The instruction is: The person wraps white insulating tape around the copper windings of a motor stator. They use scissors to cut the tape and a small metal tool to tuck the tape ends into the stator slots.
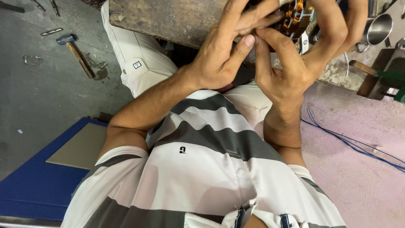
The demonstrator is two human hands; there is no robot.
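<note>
Working with both hands at the top edge of the view, on a round part with copper-coloured wire windings (295,17), resting at the edge of a worn grey bench (168,17). Left hand (219,55) pressing with fingers stretched, thumb tip touching the right hand (287,71). Right fingers curling around the windings, gripping loosely. Lying on the grey floor: wooden-handled hammer (76,52); blue wires (350,141) trailing at the right.

Two hands, left (219,55) and right (287,63), meet at twelve o'clock. One hammer (76,55) lies at ten o'clock, one steel cup (378,28) at one o'clock, one blue wire (350,141) at three o'clock.
</note>
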